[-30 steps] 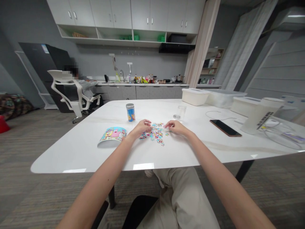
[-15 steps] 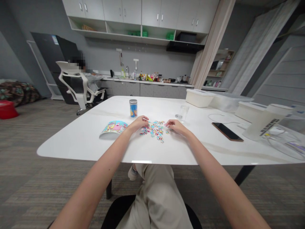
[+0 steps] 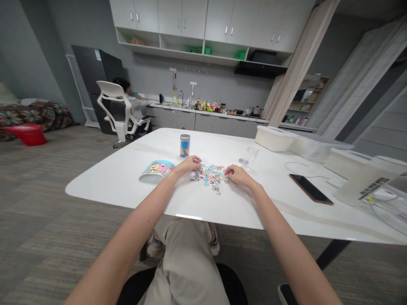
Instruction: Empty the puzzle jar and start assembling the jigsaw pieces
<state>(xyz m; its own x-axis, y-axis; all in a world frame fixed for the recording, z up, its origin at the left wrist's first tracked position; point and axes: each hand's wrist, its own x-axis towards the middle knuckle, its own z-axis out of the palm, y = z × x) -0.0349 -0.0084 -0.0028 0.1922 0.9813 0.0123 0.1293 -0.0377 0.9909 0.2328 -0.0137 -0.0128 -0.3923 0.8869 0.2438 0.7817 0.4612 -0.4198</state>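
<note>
A loose heap of small colourful jigsaw puzzle pieces [image 3: 210, 174] lies on the white table [image 3: 197, 203] before me. My left hand [image 3: 191, 164] rests at the heap's left edge, its fingers loosely bent and apart, with no piece visible in them. On the right edge, my right hand [image 3: 237, 174] has its fingertips pinched together at what looks like a pinkish puzzle piece, partly hidden by the fingers. Beyond my left hand stands a blue printed canister [image 3: 185, 146] with a silver lid. A curled picture sheet with cartoon figures [image 3: 158, 168] lies left of my left forearm.
A clear plastic jar [image 3: 252, 156] and a silver lid [image 3: 243, 162] lie behind my right hand. Further right are a phone [image 3: 310, 188], a cable, a large pale tumbler [image 3: 365, 184] and storage boxes [image 3: 275, 138]. A person sits in a white chair [image 3: 116, 110] by the counter.
The view has swung, so the room appears shifted right. My legs have changed position under the table. Both hands stay at the heap's edges with only slight finger movement.
</note>
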